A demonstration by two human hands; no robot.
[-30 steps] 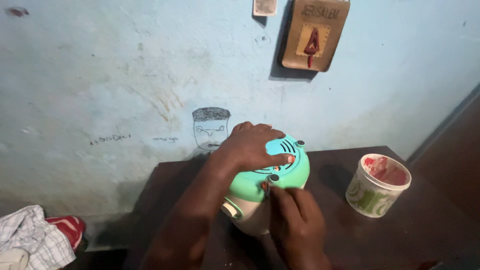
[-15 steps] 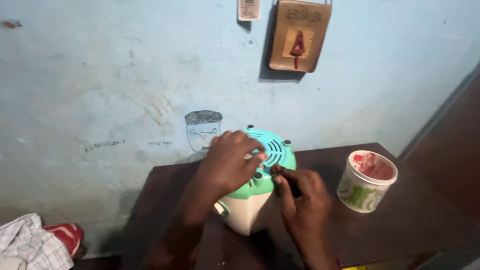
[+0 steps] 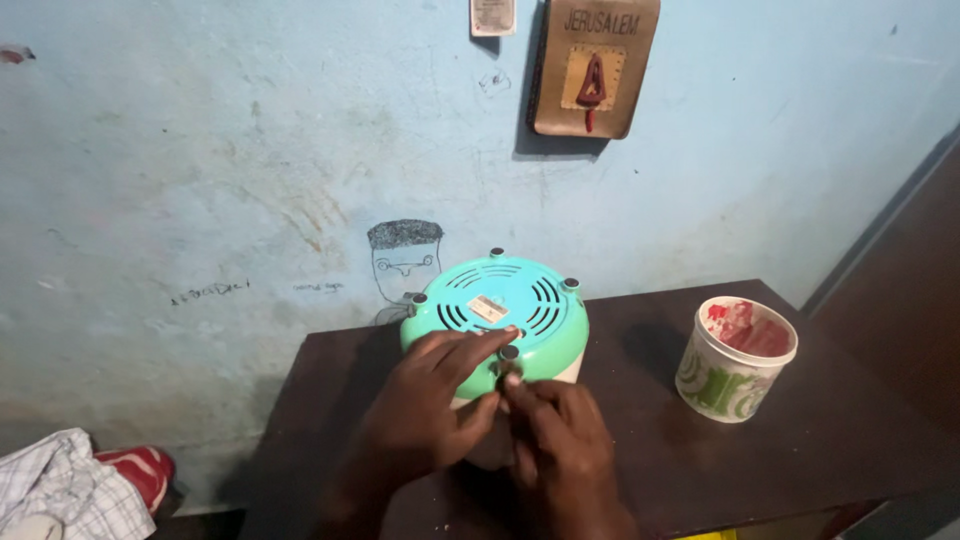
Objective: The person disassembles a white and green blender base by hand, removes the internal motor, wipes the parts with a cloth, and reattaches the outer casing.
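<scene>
A small round appliance stands upside down near the back edge of a dark wooden table, its underside turned up toward the camera. That underside is a mint-green plastic disc with curved vent slots set in groups around a pale rectangular label at the middle. Short grey rubber feet stand at its rim: one at the left, one at the back, one at the right and one at the near edge. Below the green disc the body is cream-white, mostly hidden by the hands.

The left hand comes in from the lower left and lies on the near left part of the appliance, fingers spread narrowly over the green disc and thumb curled around the cream side, steadying it. The right hand comes up from the bottom edge just beside it, fingertips pinched together at the near rubber foot; whether they hold a small tool cannot be told.

At the far left, below the table, lies a checked cloth with a red and white thing beside it. On the pale blue wall behind the appliance is a pen sketch of a head; higher up hangs a brown plaque. To the right, well apart from the hands, a white plastic tub with green print stands on the table, holding something red.
</scene>
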